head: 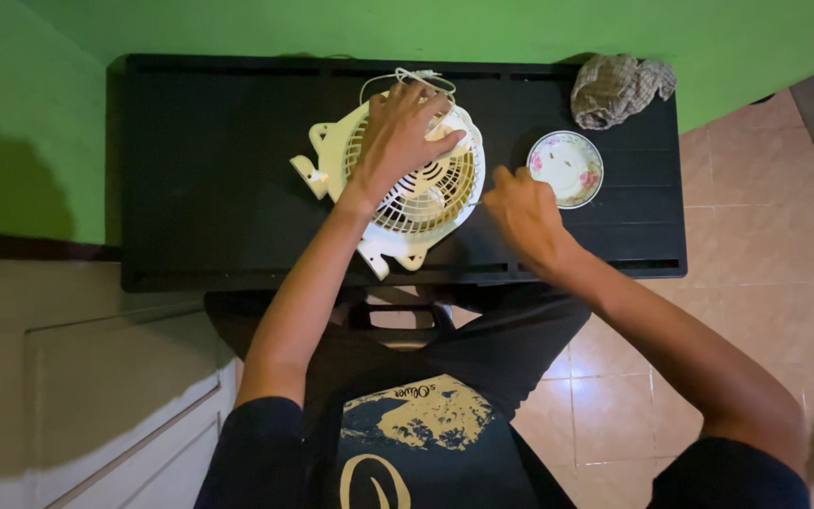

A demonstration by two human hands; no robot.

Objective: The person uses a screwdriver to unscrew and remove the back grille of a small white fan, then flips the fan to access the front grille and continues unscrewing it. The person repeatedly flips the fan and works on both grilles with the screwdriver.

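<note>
A small cream-coloured fan [407, 193] lies face-up near the middle of the black counter [200, 188], a little toward the back edge, its white cord [407, 77] looped just behind it. The left hand [398, 137] is spread flat and open on the grille, fingers fanned toward the back edge, pressing the fan down rather than gripping it. The right hand [520, 212] is curled closed at the fan's right rim; a thin tool seems to poke from it toward the grille, but it is too small to name, and whether the fingers truly pinch something cannot be told for sure. Just right of that hand sits a small flowered saucer [565, 168], and a crumpled checked cloth [619, 88] lies at the back right corner. To work this rim well, the flat palm should probably keep steady downward weight so the fan cannot spin or slide on the smooth counter, while the closed hand works in small, controlled motions at the edge; any loose small parts would be safest placed in the saucer close by.
</note>
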